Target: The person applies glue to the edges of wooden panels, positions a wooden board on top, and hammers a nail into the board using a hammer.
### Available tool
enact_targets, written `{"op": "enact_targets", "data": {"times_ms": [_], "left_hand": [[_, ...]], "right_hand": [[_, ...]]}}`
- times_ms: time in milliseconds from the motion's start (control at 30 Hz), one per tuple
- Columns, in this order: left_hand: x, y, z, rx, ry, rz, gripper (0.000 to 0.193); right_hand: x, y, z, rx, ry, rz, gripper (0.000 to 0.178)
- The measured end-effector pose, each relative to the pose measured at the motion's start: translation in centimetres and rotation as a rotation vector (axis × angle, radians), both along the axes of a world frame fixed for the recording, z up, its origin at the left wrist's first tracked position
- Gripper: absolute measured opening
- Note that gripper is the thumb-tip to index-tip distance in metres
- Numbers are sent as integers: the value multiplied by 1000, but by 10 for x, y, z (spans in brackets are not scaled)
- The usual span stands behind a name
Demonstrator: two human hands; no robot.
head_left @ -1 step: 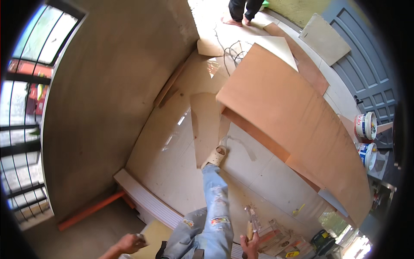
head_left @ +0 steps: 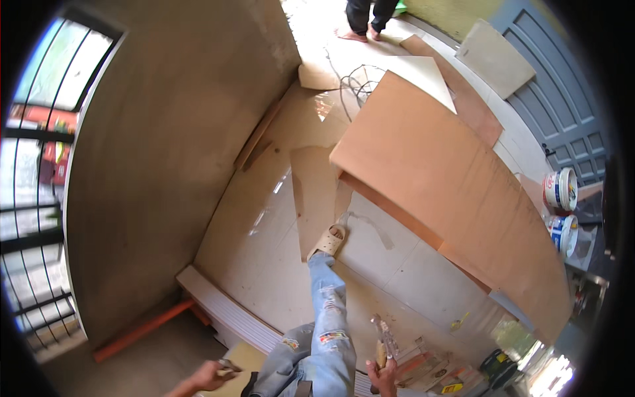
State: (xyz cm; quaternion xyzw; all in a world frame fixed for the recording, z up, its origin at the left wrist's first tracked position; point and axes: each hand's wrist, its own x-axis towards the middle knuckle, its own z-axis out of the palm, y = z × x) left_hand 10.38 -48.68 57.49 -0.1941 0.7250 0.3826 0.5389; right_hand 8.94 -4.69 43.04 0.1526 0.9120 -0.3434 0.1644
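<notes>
Left grip (head_left: 206,377) pinches a small item (head_left: 229,368); right grip (head_left: 382,377) clasps a wooden-handled tool (head_left: 381,354); brown panel (head_left: 436,159) ahead lies untouched.

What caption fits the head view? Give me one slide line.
Right hand grips a wooden-handled tool beside ripped blue jeans, a large brown board ahead.
</notes>
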Motion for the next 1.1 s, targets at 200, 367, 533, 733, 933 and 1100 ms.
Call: {"op": "enact_targets", "data": {"times_ms": [200, 367, 533, 733, 933, 1100], "left_hand": [[-2, 7, -78, -26, 605, -147, 22], [-94, -32, -31, -142, -159, -36, 38], [-143, -97, -9, -88, -129, -88, 25], [-243, -173, -29, 115, -123, -198, 11], [-456, -149, -153, 248, 539, 71, 21], [-631, -14, -222, 705, 1113, 242, 22]], "right_hand": [[-105, -88, 17, -372, -612, 298, 65], [-156, -124, 29, -412, -777, 444, 59], [-211, -170, 78, -608, -948, 214, 45], [-168, -218, 80, -548, -921, -224, 36], [-75, -239, 9, -240, -605, -336, 29], [-184, -249, -142, 265, -595, -561, 31]]}}
